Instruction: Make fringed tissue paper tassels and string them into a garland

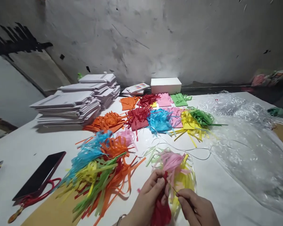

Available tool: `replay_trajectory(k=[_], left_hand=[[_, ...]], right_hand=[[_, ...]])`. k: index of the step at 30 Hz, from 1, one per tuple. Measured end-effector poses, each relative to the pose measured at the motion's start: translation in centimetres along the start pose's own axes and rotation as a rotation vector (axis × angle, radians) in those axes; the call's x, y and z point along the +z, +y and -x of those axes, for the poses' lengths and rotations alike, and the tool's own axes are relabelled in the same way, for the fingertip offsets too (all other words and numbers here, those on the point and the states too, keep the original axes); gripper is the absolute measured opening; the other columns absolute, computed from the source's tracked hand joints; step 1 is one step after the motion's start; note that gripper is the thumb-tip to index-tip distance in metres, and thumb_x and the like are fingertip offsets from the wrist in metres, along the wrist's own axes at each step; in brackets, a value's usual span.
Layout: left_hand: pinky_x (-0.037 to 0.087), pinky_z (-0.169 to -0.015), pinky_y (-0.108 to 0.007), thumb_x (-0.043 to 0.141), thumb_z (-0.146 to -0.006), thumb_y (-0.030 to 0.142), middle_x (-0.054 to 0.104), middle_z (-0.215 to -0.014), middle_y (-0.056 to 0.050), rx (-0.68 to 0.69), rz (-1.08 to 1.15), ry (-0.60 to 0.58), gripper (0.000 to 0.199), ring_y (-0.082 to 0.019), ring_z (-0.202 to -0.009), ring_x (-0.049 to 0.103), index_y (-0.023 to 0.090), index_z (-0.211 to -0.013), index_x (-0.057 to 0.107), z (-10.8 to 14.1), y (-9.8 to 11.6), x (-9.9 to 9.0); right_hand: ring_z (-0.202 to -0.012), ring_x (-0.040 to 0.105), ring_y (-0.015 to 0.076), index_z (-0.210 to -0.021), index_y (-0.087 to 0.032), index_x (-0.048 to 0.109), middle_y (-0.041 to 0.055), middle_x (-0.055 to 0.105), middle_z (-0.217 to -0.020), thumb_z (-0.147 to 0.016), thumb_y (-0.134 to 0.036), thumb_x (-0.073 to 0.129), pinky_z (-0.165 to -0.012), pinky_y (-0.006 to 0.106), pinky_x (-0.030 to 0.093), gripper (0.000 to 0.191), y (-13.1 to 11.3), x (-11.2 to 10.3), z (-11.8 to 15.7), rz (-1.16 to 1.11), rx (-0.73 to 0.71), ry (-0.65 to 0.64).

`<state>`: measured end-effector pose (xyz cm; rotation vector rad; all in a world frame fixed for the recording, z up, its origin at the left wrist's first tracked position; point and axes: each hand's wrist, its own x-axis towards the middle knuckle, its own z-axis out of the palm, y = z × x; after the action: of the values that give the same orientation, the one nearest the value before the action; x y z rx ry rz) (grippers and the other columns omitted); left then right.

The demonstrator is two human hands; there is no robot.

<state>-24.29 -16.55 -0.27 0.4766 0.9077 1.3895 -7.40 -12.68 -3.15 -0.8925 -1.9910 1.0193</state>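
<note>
My left hand (149, 196) is closed around a piece of red tissue paper (160, 213), pinching its narrow top while the wider part hangs below. Close on the right, my right hand (195, 207) pinches a thin dark needle (174, 189) between thumb and fingertips, its point toward the red paper. Just beyond both hands lie a pink tissue tassel (171, 161) and a yellow tassel (185, 179). From this bunch a white string (191, 154) curls over the white table (217, 194). I cannot tell whether the needle touches the paper.
A pile of colored tassels (91, 169) lies left, near a phone (41, 175) with a red cord. Rows of fringed tissue bundles (160, 121) sit farther back. Stacked white cards (66, 106) stand back left, a white box (166, 85) behind, and clear plastic bags (252, 157) right.
</note>
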Motion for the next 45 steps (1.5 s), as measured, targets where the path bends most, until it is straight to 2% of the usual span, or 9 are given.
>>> replay_trajectory(k=[4, 12, 20, 25, 30, 34, 39, 42, 45], left_hand=[[0.03, -0.046, -0.014, 0.075, -0.084, 0.042, 0.059, -0.06, 0.004, -0.024, 0.201, -0.024, 0.033, -0.004, -0.045, 0.042, 0.018, -0.094, 0.054, -0.4, -0.7, 0.4], [0.032, -0.045, -0.015, 0.072, -0.088, 0.035, 0.059, -0.061, 0.004, 0.004, 0.273, -0.08, 0.026, -0.003, -0.042, 0.041, 0.017, -0.088, 0.054, 0.3, -1.1, 0.0], [0.029, -0.047, -0.015, 0.073, -0.087, 0.039, 0.058, -0.06, 0.005, 0.03, 0.205, -0.065, 0.029, -0.004, -0.045, 0.04, 0.019, -0.088, 0.052, 0.5, -1.5, -0.2], [0.034, -0.053, -0.016, 0.08, -0.08, 0.043, 0.058, -0.064, 0.004, 0.046, -0.043, 0.036, 0.036, -0.006, -0.055, 0.045, 0.017, -0.081, 0.056, 0.9, -1.2, -0.6], [0.035, -0.055, -0.02, 0.082, -0.076, 0.046, 0.064, -0.064, 0.001, 0.047, -0.195, 0.093, 0.035, -0.009, -0.057, 0.049, 0.017, -0.08, 0.064, 1.1, -0.7, -1.1], [0.034, -0.053, -0.021, 0.085, -0.071, 0.047, 0.062, -0.061, 0.001, 0.047, -0.212, 0.098, 0.036, -0.009, -0.054, 0.045, 0.016, -0.074, 0.068, 1.1, -0.6, -1.1], [0.041, -0.062, -0.024, 0.079, -0.079, 0.047, 0.065, -0.067, -0.002, 0.176, -0.399, 0.083, 0.031, -0.014, -0.062, 0.053, 0.017, -0.075, 0.073, 1.5, -0.5, -1.1], [0.044, -0.064, -0.026, 0.072, -0.084, 0.047, 0.068, -0.068, -0.005, 0.223, -0.515, 0.03, 0.031, -0.017, -0.064, 0.057, 0.017, -0.077, 0.074, 1.8, -0.3, -1.3], [0.047, -0.068, -0.028, 0.066, -0.09, 0.038, 0.073, -0.076, -0.008, 0.293, -0.684, 0.014, 0.023, -0.019, -0.069, 0.063, 0.018, -0.082, 0.076, 2.1, -0.2, -1.6]], right_hand=[[-0.066, 0.068, 0.0116, -0.096, -0.025, 0.067, -0.0012, 0.072, -0.079, -0.102, -0.036, 0.046, -0.064, 0.016, 0.049, 0.024, -1.1, 0.8, -0.8, -0.079, 0.027, -0.029], [-0.061, 0.067, 0.0112, -0.097, -0.024, 0.068, -0.0021, 0.071, -0.074, -0.1, -0.03, 0.049, -0.06, 0.016, 0.049, 0.021, -2.0, 0.7, -1.4, -0.032, -0.03, -0.024], [-0.057, 0.066, 0.0089, -0.096, -0.024, 0.065, -0.0046, 0.071, -0.072, -0.099, -0.022, 0.05, -0.057, 0.013, 0.049, 0.015, -2.0, -0.3, -1.3, 0.096, -0.129, -0.095], [-0.055, 0.066, 0.012, -0.095, -0.023, 0.066, -0.0028, 0.07, -0.07, -0.098, -0.022, 0.048, -0.054, 0.018, 0.048, 0.018, -2.0, -0.8, -1.2, 0.242, -0.227, -0.124], [-0.052, 0.061, 0.0117, -0.093, -0.023, 0.067, -0.0024, 0.065, -0.065, -0.101, -0.036, 0.046, -0.052, 0.017, 0.047, 0.027, -2.8, -1.2, -1.4, 0.021, 0.062, -0.236], [-0.05, 0.055, 0.012, -0.094, -0.022, 0.068, -0.0029, 0.057, -0.058, -0.097, -0.05, 0.05, -0.049, 0.019, 0.043, 0.034, -3.3, -0.6, -1.4, -0.179, 0.25, -0.182], [-0.047, 0.048, 0.0095, -0.123, -0.019, 0.057, -0.0046, 0.057, -0.059, -0.094, -0.058, 0.054, -0.047, 0.019, 0.039, 0.049, -2.9, 0.2, -1.6, -0.471, 0.443, -0.304], [-0.043, 0.047, 0.0088, -0.128, -0.018, 0.053, -0.0058, 0.056, -0.056, -0.092, -0.061, 0.057, -0.043, 0.018, 0.038, 0.057, -2.6, 0.5, -1.7, -0.598, 0.501, -0.374], [-0.045, 0.05, 0.0094, -0.118, -0.02, 0.061, -0.0047, 0.056, -0.059, -0.095, -0.056, 0.055, -0.044, 0.018, 0.041, 0.043, -2.5, 0.6, -1.9, -0.522, 0.424, -0.354]])
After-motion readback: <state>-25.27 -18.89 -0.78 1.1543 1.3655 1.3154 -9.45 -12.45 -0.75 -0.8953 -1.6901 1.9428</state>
